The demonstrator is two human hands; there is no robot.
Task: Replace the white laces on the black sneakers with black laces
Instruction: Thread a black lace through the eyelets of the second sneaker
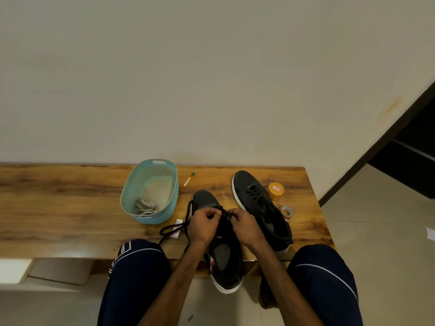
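On the long wooden bench (58, 196), toward the back edge, the pale blue plastic basket (131, 191) holds the white flat laces (144, 207). The loose black cord lace (175, 228) trails leftward from my left hand (203, 223), whose fingers pinch it at the front eyelets. The half-laced black canvas sneaker (226, 255) lies toe to the wall, heel overhanging the near edge. My right hand (244, 225) curls round its eyelet flap. The black-laced second sneaker (259, 203) crowds the right; slack should be pulled left.
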